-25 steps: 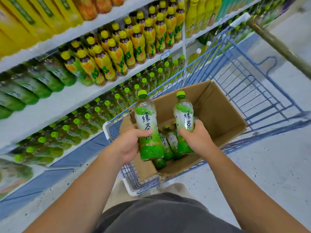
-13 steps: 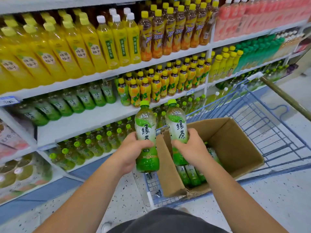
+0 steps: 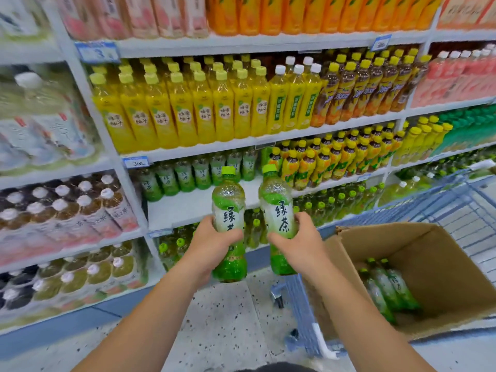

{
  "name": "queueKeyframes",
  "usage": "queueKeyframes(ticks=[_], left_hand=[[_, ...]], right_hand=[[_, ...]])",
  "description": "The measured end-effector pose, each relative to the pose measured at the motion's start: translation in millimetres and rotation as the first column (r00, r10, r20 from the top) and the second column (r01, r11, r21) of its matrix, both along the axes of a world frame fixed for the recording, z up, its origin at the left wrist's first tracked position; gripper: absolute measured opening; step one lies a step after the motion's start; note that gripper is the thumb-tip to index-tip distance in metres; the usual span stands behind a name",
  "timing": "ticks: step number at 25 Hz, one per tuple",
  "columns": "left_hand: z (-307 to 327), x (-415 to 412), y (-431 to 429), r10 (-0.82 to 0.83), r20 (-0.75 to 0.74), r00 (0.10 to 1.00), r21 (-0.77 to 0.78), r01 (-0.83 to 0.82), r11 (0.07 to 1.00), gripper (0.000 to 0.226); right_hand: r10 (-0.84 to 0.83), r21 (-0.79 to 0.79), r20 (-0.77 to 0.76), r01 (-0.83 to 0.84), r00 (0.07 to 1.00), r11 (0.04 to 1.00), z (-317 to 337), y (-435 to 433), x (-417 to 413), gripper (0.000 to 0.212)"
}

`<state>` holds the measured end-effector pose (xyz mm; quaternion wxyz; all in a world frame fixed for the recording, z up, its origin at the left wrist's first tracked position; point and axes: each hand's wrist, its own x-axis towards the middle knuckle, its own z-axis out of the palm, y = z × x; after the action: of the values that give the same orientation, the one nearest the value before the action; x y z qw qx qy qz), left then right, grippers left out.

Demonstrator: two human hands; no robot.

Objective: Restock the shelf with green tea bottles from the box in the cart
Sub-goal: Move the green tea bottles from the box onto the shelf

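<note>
Grip: left grip [image 3: 212,245] grasps one green tea bottle [image 3: 228,210]; right grip [image 3: 298,242] grasps a second bottle [image 3: 276,208]. Both bottles are upright, side by side.
Bottles: held in the air in front of the shelf [image 3: 193,208], not yet on it.
Shelf: row of green tea [image 3: 185,178] at the far back, bare space nearer.
Supply: box [image 3: 434,264] in the cart [image 3: 303,312] at right, with several spare bottles [image 3: 386,288] lying inside.
Progress: seems partway. These two and the box's contents are left to place.

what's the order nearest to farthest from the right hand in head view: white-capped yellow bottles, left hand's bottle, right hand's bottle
1. right hand's bottle, gripped by the right hand
2. left hand's bottle, just left
3. white-capped yellow bottles, up on the shelf
</note>
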<state>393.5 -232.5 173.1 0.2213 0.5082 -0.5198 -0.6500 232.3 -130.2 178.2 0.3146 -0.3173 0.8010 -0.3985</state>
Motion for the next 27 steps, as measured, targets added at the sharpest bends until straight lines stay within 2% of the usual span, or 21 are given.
queueKeyframes(ticks=[7, 11, 16, 21, 27], left_hand=[[-9, 75, -43, 0.165, 0.012, 0.986, -0.066, -0.164, 0.984, 0.036], [-9, 101, -58, 0.275, 0.027, 0.961, -0.098, -0.271, 0.958, 0.038], [-17, 115, -83, 0.382, 0.055, 0.923, -0.138, -0.371, 0.918, 0.043], [-56, 119, -123, 0.458, 0.017, 0.889, -0.186, -0.447, 0.875, 0.049], [-129, 125, -181, 0.438, -0.012, 0.899, -0.305, -0.42, 0.854, 0.049]], right_hand=[[0.116, -0.025, -0.016, -0.116, 0.993, 0.993, -4, -70, 64, 0.044], [0.219, -0.027, -0.007, -0.219, 0.976, 0.975, -13, -110, 80, 0.034], [0.32, -0.073, 0.024, -0.318, 0.947, 0.945, -40, -155, 92, 0.037], [0.382, -0.107, 0.0, -0.38, 0.924, 0.919, -78, -194, 91, 0.046], [0.336, -0.18, -0.011, -0.333, 0.942, 0.926, -152, -249, 88, 0.057]])
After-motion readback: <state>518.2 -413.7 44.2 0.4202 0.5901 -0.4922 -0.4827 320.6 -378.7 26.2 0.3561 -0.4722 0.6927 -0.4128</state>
